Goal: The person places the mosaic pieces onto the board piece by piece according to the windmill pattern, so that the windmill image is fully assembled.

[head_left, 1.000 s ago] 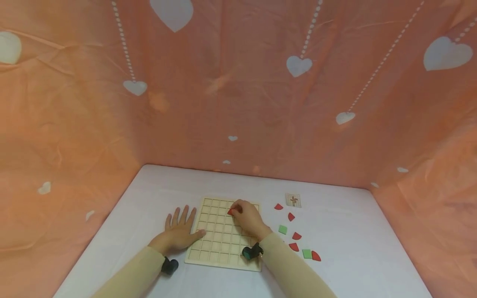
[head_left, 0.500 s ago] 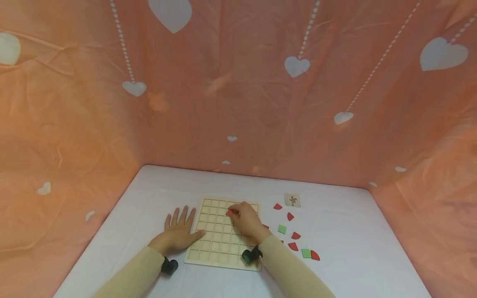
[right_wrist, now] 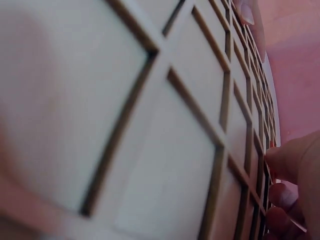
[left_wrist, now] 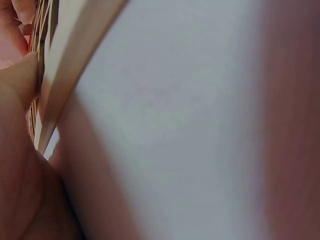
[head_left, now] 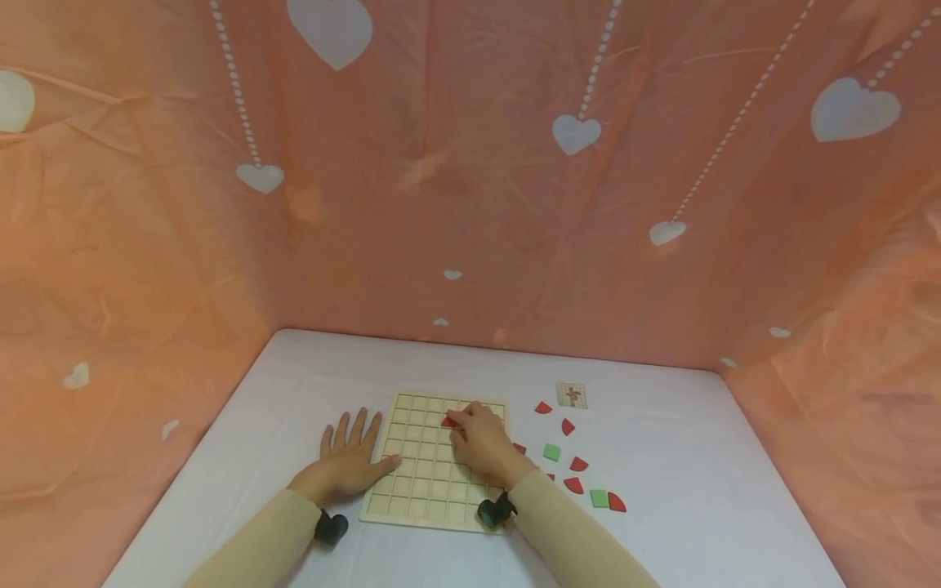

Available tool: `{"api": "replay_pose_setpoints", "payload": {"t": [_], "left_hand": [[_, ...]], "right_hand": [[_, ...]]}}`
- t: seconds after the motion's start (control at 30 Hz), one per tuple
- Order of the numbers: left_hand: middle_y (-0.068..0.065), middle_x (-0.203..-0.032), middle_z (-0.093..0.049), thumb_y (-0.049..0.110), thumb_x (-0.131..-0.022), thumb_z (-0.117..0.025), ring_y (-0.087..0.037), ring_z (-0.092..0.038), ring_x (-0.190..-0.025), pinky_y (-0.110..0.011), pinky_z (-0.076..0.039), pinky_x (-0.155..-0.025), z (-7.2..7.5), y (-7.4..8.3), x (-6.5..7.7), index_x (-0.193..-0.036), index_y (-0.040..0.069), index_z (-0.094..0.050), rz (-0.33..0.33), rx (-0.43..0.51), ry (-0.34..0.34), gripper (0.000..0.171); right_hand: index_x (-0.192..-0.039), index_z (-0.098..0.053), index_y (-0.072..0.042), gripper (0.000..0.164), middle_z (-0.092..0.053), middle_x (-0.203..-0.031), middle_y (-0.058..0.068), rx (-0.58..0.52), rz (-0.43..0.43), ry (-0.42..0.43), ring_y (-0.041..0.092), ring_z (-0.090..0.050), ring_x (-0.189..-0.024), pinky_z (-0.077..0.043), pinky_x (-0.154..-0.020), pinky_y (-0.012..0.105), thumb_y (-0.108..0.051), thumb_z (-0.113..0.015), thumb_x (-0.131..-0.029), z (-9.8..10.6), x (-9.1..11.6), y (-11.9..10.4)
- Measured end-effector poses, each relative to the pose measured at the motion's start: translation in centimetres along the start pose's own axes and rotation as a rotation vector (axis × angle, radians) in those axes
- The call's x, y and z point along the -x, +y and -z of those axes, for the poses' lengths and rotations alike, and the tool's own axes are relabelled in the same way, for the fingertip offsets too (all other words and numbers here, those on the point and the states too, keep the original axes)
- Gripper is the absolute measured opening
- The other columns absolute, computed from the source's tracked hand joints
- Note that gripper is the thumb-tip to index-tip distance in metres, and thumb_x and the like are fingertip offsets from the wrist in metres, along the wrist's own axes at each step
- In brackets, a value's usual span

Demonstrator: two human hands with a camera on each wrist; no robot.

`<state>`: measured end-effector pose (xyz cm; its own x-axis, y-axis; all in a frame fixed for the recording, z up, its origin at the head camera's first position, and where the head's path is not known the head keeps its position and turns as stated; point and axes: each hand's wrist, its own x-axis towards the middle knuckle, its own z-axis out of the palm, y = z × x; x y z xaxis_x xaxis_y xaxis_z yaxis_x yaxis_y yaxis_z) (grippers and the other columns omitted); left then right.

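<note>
A pale wooden grid board [head_left: 414,469] lies on the white table. My left hand [head_left: 345,467] rests flat at its left side, fingers spread, thumb lying over the board's left rim. Reaching over the far part of the board, my right hand [head_left: 485,445] has its fingertips on a red quarter-circle tile [head_left: 446,422] in a far-row cell. The right wrist view shows a digit [right_wrist: 284,159] against the board, with slivers of red beside it and the other fingers curled behind. Most of this tile is hidden by the fingers.
Right of the board lie several more red quarter-circle tiles [head_left: 573,486] and green square tiles [head_left: 552,452]. A small pattern card [head_left: 572,395] with a gridded figure lies behind them. An orange-pink cloth [head_left: 507,245] with pale hearts surrounds the table.
My right fingers have shifted from pinching the red tile's edge to lying lower over it at the cell. The left hand stays in place; the head view has turned slightly.
</note>
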<state>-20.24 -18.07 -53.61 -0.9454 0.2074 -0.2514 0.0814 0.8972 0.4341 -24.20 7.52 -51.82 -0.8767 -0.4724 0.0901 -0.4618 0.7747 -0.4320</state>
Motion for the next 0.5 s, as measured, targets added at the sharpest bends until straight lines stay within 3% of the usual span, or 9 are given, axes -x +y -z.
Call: {"api": "replay_pose_setpoints", "payload": {"t": [0.33, 0.5], "left_hand": [[-0.025, -0.158, 0.006, 0.072, -0.089, -0.042, -0.045, 0.017, -0.141, -0.059, 0.021, -0.106, 0.4, 0.7, 0.4, -0.154, 0.002, -0.009, 0.012, 0.003, -0.015, 0.101], [-0.027, -0.158, 0.005, 0.065, -0.091, -0.047, -0.047, 0.015, -0.141, -0.061, 0.019, -0.106, 0.9, 1.1, 0.7, -0.154, -0.001, -0.011, 0.017, 0.018, -0.014, 0.098]], "right_hand": [[-0.132, -0.058, -0.009, 0.036, -0.058, -0.103, -0.001, -0.163, -0.06, 0.06, 0.013, -0.054, -0.091, -0.049, -0.082, 0.035, -0.022, -0.054, -0.099, 1.8, 1.7, 2.1], [-0.134, -0.056, -0.011, 0.04, -0.059, -0.112, 0.004, -0.237, -0.177, 0.087, 0.016, -0.056, -0.095, -0.05, -0.087, 0.04, -0.023, -0.06, -0.096, 3.9, 3.9, 4.3]]}}
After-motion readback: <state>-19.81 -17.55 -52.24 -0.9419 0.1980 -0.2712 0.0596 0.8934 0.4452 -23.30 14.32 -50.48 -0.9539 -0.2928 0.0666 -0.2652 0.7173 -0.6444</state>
